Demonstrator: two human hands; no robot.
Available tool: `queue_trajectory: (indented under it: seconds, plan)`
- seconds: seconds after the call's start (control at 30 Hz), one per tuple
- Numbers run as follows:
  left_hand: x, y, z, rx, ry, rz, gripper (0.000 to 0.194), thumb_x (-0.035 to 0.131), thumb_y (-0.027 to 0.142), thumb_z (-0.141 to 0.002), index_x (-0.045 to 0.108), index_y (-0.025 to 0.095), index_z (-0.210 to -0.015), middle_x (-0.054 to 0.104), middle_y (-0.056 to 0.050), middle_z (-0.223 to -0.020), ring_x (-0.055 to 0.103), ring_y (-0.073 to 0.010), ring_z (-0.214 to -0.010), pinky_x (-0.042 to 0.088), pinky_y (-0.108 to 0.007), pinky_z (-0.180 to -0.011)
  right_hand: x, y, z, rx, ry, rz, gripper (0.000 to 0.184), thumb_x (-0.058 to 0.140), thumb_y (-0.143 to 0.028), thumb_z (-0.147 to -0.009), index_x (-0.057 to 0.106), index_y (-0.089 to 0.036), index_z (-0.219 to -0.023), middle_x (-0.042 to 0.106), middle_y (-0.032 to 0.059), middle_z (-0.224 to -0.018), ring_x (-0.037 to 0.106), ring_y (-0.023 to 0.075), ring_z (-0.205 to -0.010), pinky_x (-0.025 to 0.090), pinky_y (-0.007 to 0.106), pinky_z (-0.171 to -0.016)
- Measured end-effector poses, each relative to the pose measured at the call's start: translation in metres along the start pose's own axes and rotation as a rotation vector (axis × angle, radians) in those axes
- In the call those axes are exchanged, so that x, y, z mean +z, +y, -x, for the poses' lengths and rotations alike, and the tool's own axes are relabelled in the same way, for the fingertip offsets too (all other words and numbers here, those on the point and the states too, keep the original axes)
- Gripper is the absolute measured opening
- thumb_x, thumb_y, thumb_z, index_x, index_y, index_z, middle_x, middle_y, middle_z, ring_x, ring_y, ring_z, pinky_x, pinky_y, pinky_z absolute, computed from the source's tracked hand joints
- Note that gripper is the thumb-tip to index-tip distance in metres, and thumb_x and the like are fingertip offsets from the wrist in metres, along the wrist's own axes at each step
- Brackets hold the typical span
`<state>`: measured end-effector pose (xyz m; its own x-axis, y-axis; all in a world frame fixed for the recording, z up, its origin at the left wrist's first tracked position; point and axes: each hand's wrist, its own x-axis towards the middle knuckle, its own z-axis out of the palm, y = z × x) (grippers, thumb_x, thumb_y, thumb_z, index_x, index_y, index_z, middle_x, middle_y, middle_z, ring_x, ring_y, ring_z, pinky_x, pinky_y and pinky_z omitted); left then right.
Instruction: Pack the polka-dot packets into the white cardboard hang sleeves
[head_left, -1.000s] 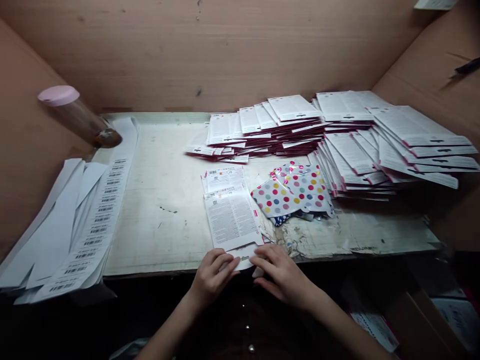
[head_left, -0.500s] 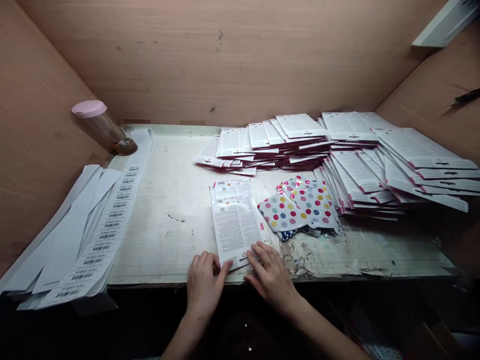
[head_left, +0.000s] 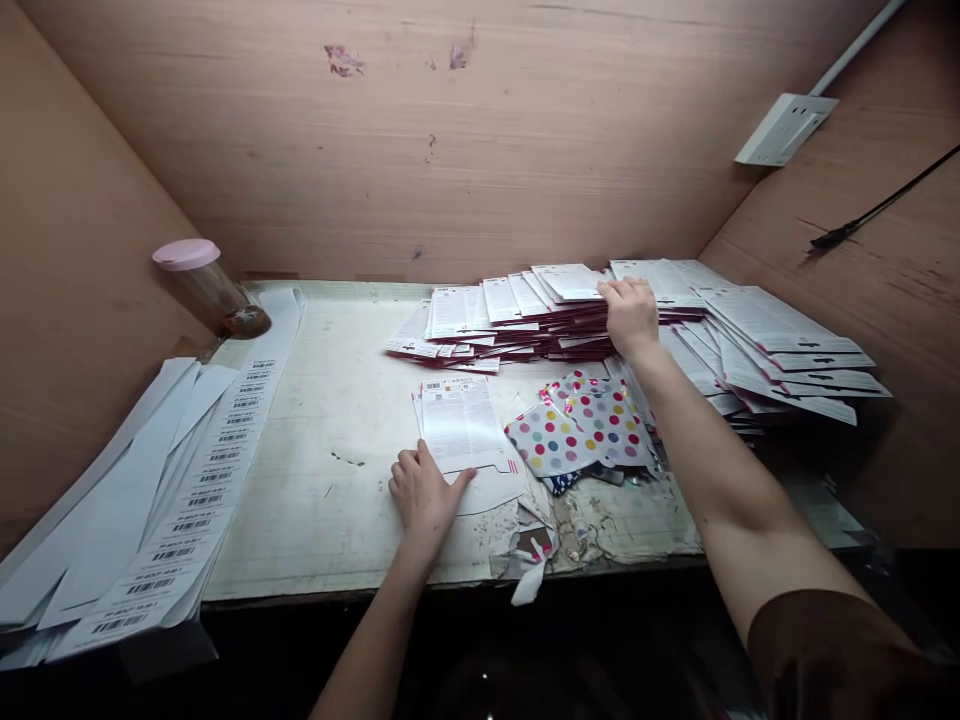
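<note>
**Inspection at the table: one card pinned near, far stacks under the right hand**

At far left, long strips of barcode labels [head_left: 180, 500] lie fanned across the left edge of the table [head_left: 315, 480], one strip running towards the far edge. Their bars are plain, but the digits are too small to read. Beyond them stands a clear jar with a pink lid [head_left: 202, 285], tilted against the strips' far end.

Near centre, the left hand [head_left: 424, 495] is open and palm down, its fingers [head_left: 450, 482] touching the near edge of a printed white card [head_left: 465, 430]. The card lies flat on a small pile, with a die-cut flap at its near end. Its dense text and small barcode cannot be read.

To the right lie polka-dot foil pouches [head_left: 574, 425], with torn paper scraps [head_left: 525, 545] near the table's edge. Further right and far, the right hand [head_left: 630, 315] rests on fanned stacks of maroon-edged cards [head_left: 780, 340]; whether it grips one cannot be told. A brown sleeve [head_left: 817, 650] shows at near right.

Step in hand, judged: the near card is held down while the far stock is reached. A clean lift calls for separating one card from the fanned edges.

On the right wall are a white socket [head_left: 784, 128] and a black cable [head_left: 870, 215].
</note>
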<state>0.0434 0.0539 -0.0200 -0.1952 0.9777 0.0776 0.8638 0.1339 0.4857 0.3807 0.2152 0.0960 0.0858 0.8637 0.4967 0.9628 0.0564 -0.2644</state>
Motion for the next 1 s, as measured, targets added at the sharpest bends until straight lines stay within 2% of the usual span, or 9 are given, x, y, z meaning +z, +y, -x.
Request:
queue_trajectory:
  seconds: [0.07, 0.13, 0.23, 0.33, 0.43, 0.53, 0.63, 0.8, 1.0]
  plan:
    - [-0.003, 0.000, -0.001, -0.019, -0.007, 0.048, 0.072, 0.078, 0.043, -0.067, 0.051, 0.003, -0.121, 0.054, -0.021, -0.108, 0.051, -0.0403, -0.104, 0.042, -0.054, -0.087, 0.002, -0.002, -0.001, 0.026, -0.020, 0.018, 0.048, 0.035, -0.010, -0.091, 0.044, 0.005, -0.135, 0.038, 0.0297, -0.144, 0.023, 0.0375, -0.141, 0.009, 0.063, -0.110]
    - [-0.007, -0.002, -0.003, -0.039, 0.013, 0.103, 0.065, 0.080, 0.037, -0.065, 0.053, 0.006, -0.114, 0.055, -0.020, -0.108, 0.053, -0.0392, -0.104, 0.043, -0.053, -0.087, 0.002, -0.024, 0.027, 0.028, 0.011, -0.071, 0.052, 0.046, -0.014, -0.088, 0.041, 0.000, -0.139, 0.033, 0.0280, -0.147, 0.022, 0.0385, -0.140, 0.013, 0.064, -0.110]
    - [-0.012, -0.005, -0.003, -0.067, 0.052, 0.230, 0.044, 0.078, 0.030, -0.068, 0.052, 0.013, -0.100, 0.056, -0.014, -0.102, 0.058, -0.0345, -0.098, 0.046, -0.049, -0.084, -0.004, -0.081, 0.111, 0.136, -0.105, -0.609, 0.030, 0.050, -0.028, -0.092, 0.060, -0.015, -0.116, 0.059, 0.0171, -0.121, 0.054, 0.0290, -0.115, 0.043, 0.054, -0.099]
    - [-0.016, -0.004, 0.006, -0.068, 0.066, 0.437, 0.026, 0.061, 0.034, -0.084, 0.047, 0.018, -0.098, 0.060, -0.006, -0.090, 0.064, -0.0246, -0.082, 0.051, -0.039, -0.073, -0.005, -0.139, 0.203, 0.524, -0.746, -1.397, 0.034, 0.052, -0.044, -0.092, 0.065, -0.013, -0.098, 0.069, 0.0136, -0.094, 0.068, 0.0232, -0.079, 0.055, 0.045, -0.076]
    - [-0.021, 0.001, 0.023, -0.017, 0.052, 0.630, 0.026, 0.052, 0.039, -0.090, 0.046, 0.020, -0.106, 0.066, -0.006, -0.098, 0.067, -0.0197, -0.088, 0.054, -0.033, -0.077, 0.000, -0.179, 0.257, 0.957, -0.681, -1.961, 0.033, 0.070, -0.036, -0.082, 0.065, -0.012, -0.105, 0.069, 0.0128, -0.107, 0.068, 0.0211, -0.099, 0.051, 0.037, -0.094]
    - [-0.025, 0.003, 0.041, 0.006, -0.027, 0.834, 0.030, 0.061, 0.038, -0.085, 0.052, 0.019, -0.106, 0.069, -0.007, -0.101, 0.067, -0.0197, -0.094, 0.053, -0.034, -0.085, 0.006, -0.195, 0.270, 1.183, -0.446, -2.219, 0.029, 0.077, -0.025, -0.074, 0.068, -0.012, -0.099, 0.070, 0.0098, -0.107, 0.065, 0.0178, -0.106, 0.047, 0.029, -0.101]
    - [-0.024, 0.000, 0.054, -0.040, -0.045, 0.938, 0.033, 0.068, 0.035, -0.080, 0.055, 0.018, -0.105, 0.070, -0.006, -0.098, 0.068, -0.0202, -0.090, 0.054, -0.035, -0.084, 0.010, -0.199, 0.269, 1.313, -0.433, -2.286, 0.022, 0.074, -0.024, -0.077, 0.070, -0.013, -0.096, 0.072, 0.0063, -0.096, 0.068, 0.0135, -0.092, 0.051, 0.024, -0.091]
    - [-0.021, -0.007, 0.066, -0.040, 0.079, 0.848, 0.031, 0.068, 0.034, -0.080, 0.056, 0.019, -0.104, 0.071, -0.006, -0.095, 0.069, -0.0201, -0.085, 0.056, -0.035, -0.081, 0.008, -0.201, 0.269, 1.312, -0.395, -2.293, 0.024, 0.078, -0.029, -0.075, 0.069, -0.012, -0.090, 0.071, 0.0079, -0.097, 0.067, 0.0157, -0.095, 0.049, 0.028, -0.096]
    - [-0.019, -0.013, 0.075, -0.071, 0.135, 0.702, 0.039, 0.069, 0.029, -0.073, 0.055, 0.021, -0.108, 0.070, -0.004, -0.089, 0.068, -0.0223, -0.080, 0.055, -0.036, -0.075, 0.003, -0.204, 0.266, 1.351, -0.371, -2.297, 0.020, 0.077, -0.025, -0.075, 0.068, -0.016, -0.090, 0.070, 0.0027, -0.087, 0.067, 0.0145, -0.085, 0.053, 0.028, -0.085]
